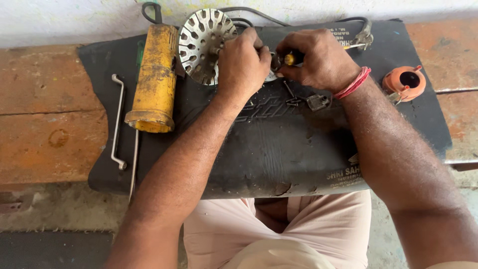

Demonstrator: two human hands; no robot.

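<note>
Black rubber mat [279, 149] spread over the worn counter [45, 114], and the person sits right behind it with both hands up at the far edge. Left hand [242, 62] is wrapped over the hub side of a round slotted metal disc [201, 42], looks like a motor lamination stack, steadying it on the mat. Right hand [318, 59] has its grip closed tight round a yellow-handled screwdriver [290, 59], tip pointed in toward the piece under the left hand. Can't see the tip itself, the fingers hide it.

As for progress, I'd guess it's somewhere in the middle of a strip-down or rebuild. A few dark screws [290, 94] and a small metal bracket [318, 102] lie loose on the mat just below the hands, so some fasteners look already out. The yellow grinder body [154, 79] lies apart to the left, with a bent metal rod [118, 122] beside it, and an orange plastic cap [406, 83] sits off to the right. So plenty still isn't back together.
</note>
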